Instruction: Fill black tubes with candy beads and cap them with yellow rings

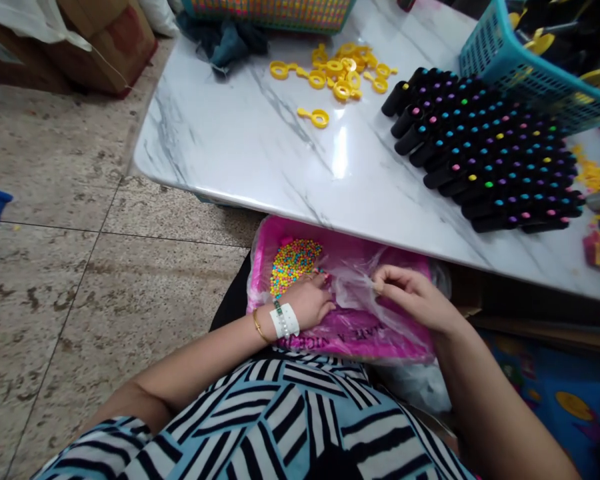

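Observation:
A pink tray (420, 267) sits at my lap, partly under the table edge. Small multicoloured beads (295, 260) are heaped in its left part. Clear plastic bag (353, 283) film lies across the inside, and black lettering shows toward the front. My left hand (307, 301) rests low in the tray beside the beads, palm down, its fingers spread and some tips hidden. Over the tray's right side, my right hand (405, 290) pinches the edge of the plastic bag between thumb and fingers, pulling the film up in folds.
On the marble-patterned table (230, 140) lie loose yellow rings with tabs (343, 70). Black tubes with coloured tips (490, 147) stand packed at the right, beside a teal basket (535, 87). A dark cloth (225, 43) lies at the far left; cardboard boxes (100, 47) stand on the floor.

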Motion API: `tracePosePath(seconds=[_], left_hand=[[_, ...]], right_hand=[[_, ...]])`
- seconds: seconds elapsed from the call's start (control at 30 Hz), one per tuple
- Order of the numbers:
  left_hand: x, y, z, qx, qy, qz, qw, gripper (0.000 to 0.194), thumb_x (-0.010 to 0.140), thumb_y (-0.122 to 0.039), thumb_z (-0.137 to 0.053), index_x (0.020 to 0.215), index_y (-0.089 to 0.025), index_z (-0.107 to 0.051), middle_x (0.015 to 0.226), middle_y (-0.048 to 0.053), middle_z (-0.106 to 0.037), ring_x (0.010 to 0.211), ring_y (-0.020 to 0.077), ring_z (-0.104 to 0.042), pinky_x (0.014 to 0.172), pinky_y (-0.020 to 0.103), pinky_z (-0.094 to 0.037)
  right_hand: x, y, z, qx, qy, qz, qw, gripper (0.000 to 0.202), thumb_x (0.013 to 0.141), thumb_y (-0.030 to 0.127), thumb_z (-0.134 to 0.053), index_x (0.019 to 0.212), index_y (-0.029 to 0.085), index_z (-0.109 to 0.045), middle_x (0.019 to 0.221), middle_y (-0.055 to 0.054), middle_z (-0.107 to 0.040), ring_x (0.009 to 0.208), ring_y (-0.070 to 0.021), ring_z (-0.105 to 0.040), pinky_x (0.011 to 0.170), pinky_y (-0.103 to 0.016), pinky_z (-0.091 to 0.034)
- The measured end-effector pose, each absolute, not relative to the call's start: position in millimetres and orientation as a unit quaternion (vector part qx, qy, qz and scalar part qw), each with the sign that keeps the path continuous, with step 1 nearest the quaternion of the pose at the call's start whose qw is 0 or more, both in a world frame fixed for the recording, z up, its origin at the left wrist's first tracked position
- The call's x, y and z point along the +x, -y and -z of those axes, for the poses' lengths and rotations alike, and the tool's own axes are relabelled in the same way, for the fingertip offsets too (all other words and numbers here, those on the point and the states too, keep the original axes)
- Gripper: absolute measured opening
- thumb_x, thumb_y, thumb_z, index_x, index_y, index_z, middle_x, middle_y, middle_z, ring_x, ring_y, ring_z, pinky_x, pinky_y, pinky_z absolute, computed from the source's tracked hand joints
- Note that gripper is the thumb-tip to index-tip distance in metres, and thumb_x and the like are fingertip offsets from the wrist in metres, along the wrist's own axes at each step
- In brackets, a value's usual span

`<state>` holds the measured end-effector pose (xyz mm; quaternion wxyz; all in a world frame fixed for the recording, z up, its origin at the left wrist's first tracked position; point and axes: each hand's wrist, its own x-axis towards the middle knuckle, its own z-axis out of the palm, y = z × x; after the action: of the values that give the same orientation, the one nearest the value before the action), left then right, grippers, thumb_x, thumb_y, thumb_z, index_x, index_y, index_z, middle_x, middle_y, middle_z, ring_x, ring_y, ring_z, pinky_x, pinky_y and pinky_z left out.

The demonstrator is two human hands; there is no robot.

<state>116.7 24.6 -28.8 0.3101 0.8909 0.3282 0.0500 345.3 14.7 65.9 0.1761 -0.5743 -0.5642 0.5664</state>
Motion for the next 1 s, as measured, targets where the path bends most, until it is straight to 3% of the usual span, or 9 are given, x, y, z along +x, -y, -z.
tracePosePath(seconds=[0.13,0.3,0.47,0.6,0.67,0.77,0.87,1.0], left_hand=[[120.5,-25.5,15.2,0.880,-0.356,-0.031,0.313,0.039,0.091,-0.043,-0.049,0.085,-0.016,-0.077,0.105,0.016,-0.066,0.098,0.0274,-0.063,0.091,0.044,-0.048],[121.7,-17.1,14.6,0.882,-0.394,0.000,0.260,0.040,0.087,-0.049,-0.054,0.081,-0.016,-0.076,0.088,0.015,-0.070,0.097,0.0338,-0.061,0.097,0.057,-0.037],[118.5,-18.5,9.9,0.885,-0.388,-0.045,0.252,0.040,0.091,-0.043,-0.048,0.081,-0.013,-0.072,0.078,0.015,-0.068,0.085,0.0289,-0.061,0.088,0.048,-0.042],[122.3,-23.9,1.2,0.883,-0.363,-0.151,0.256,0.032,0.089,-0.038,-0.049,0.101,-0.013,-0.066,0.098,0.013,-0.066,0.093,0.0258,-0.057,0.087,0.041,-0.043],[121.9,-26.6,2.4,0.898,-0.333,-0.139,0.252,0.037,0.086,-0.041,-0.054,0.107,-0.012,-0.065,0.101,0.013,-0.065,0.098,0.0271,-0.055,0.092,0.041,-0.041],[114.9,-29.2,6.8,0.905,-0.359,-0.055,0.222,0.043,0.083,-0.050,-0.058,0.095,-0.011,-0.070,0.090,0.015,-0.065,0.098,0.0323,-0.054,0.097,0.050,-0.037],[107.7,-29.9,7.4,0.895,-0.402,-0.043,0.188,0.046,0.085,-0.053,-0.054,0.088,-0.010,-0.072,0.090,0.018,-0.065,0.100,0.0349,-0.053,0.099,0.054,-0.034],[110.5,-29.5,11.6,0.917,-0.337,-0.089,0.192,0.060,0.084,-0.058,-0.055,0.119,-0.010,-0.063,0.112,0.017,-0.063,0.118,0.0353,-0.047,0.107,0.052,-0.028]], right_hand=[[348.3,-21.0,-61.6,-0.568,0.557,-0.586,0.152,0.019,0.085,0.035,-0.060,0.078,0.017,-0.057,0.075,0.000,-0.054,0.070,-0.0127,-0.048,0.065,-0.024,-0.041],[355.7,-22.5,-57.1,-0.572,0.490,-0.603,0.262,0.022,0.076,0.038,-0.064,0.072,0.019,-0.053,0.088,-0.006,-0.057,0.076,-0.0174,-0.052,0.068,-0.029,-0.044],[357.8,-18.8,-52.5,-0.621,0.396,-0.597,0.318,0.022,0.075,0.041,-0.059,0.077,0.023,-0.047,0.085,-0.007,-0.059,0.065,-0.0177,-0.051,0.059,-0.030,-0.043],[354.9,-16.9,-51.4,-0.610,0.396,-0.621,0.292,0.020,0.075,0.036,-0.061,0.074,0.023,-0.046,0.073,-0.001,-0.053,0.056,-0.0136,-0.045,0.052,-0.027,-0.037],[357.7,-16.7,-54.6,-0.596,0.393,-0.628,0.309,0.020,0.076,0.036,-0.059,0.073,0.023,-0.045,0.066,0.001,-0.048,0.053,-0.0132,-0.043,0.051,-0.026,-0.036],[366.5,-16.1,-57.9,-0.618,0.414,-0.577,0.338,0.016,0.076,0.032,-0.058,0.072,0.022,-0.046,0.070,0.001,-0.051,0.053,-0.0123,-0.044,0.051,-0.026,-0.038],[370.8,-11.8,-56.3,-0.648,0.483,-0.518,0.281,0.014,0.079,0.027,-0.060,0.072,0.021,-0.050,0.087,-0.003,-0.062,0.066,-0.0128,-0.053,0.060,-0.024,-0.042],[362.7,0.3,-57.1,-0.625,0.546,-0.489,0.270,0.017,0.083,0.030,-0.061,0.072,0.019,-0.054,0.096,-0.006,-0.067,0.095,-0.0199,-0.060,0.078,-0.027,-0.046]])
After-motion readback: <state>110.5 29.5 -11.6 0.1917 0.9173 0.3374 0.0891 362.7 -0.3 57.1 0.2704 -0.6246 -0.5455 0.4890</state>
